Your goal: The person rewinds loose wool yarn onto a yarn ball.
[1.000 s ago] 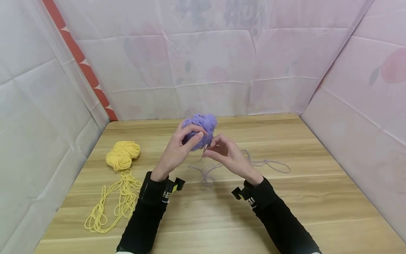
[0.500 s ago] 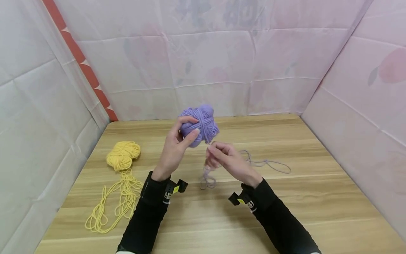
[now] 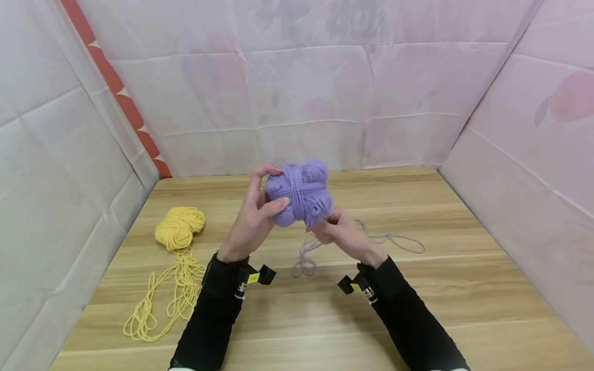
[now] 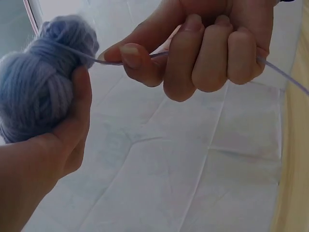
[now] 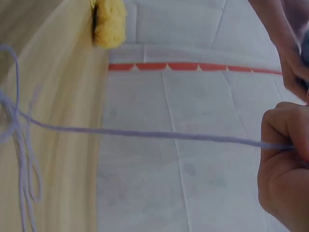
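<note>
My left hand (image 3: 250, 221) grips a purple ball of yarn (image 3: 301, 193) from its left side, thumb on the near face, raised above the table. Close by its lower right, my right hand (image 3: 345, 234) pinches the yarn strand (image 4: 108, 62) between thumb and forefinger, the other fingers curled round it. In the left wrist view the strand runs from the ball through my right hand and out the far side. Loose purple yarn (image 3: 303, 263) lies in loops on the table beneath, and the strand (image 5: 145, 134) stretches down to it in the right wrist view.
A yellow ball of yarn (image 3: 180, 226) sits on the left of the wooden table (image 3: 297, 330), its loose yellow strands (image 3: 185, 283) trailing toward the front beside my left sleeve. A purple loop (image 3: 406, 243) lies right of centre. White cloth walls (image 3: 297, 93) stand around the table.
The purple ball has been turned in my left hand, so its banded face now shows, and it sits slightly further right. My right hand keeps close to its lower right side with the strand.
</note>
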